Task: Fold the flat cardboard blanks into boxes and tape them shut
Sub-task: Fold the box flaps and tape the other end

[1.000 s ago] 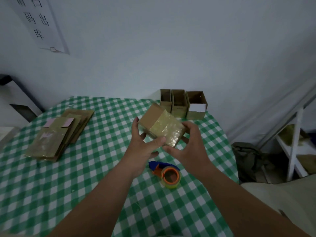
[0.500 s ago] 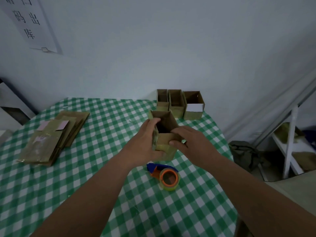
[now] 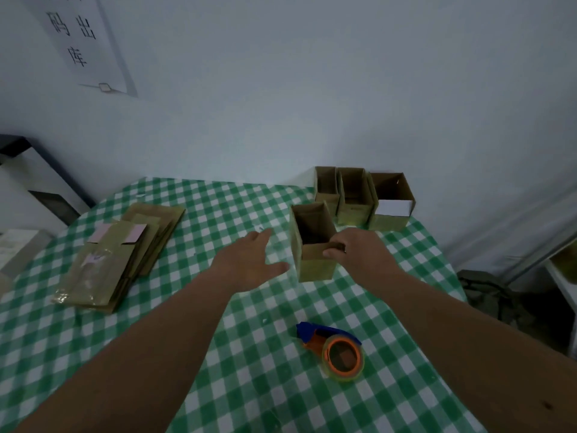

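Cardboard, light and easily crushed: our right hand (image 3: 359,250) pinches the open box (image 3: 312,242) by its near rim, while our left hand (image 3: 249,260) hovers alongside, fingers spread, holding nothing.

Open tabletop (image 3: 218,214) lies between the stack of flat blanks (image 3: 121,254) at left and the upright open box (image 3: 312,245) at centre. Three finished boxes (image 3: 359,198) block the far right corner against the wall. Tape dispenser (image 3: 337,351) sits in the near lane, right of centre.
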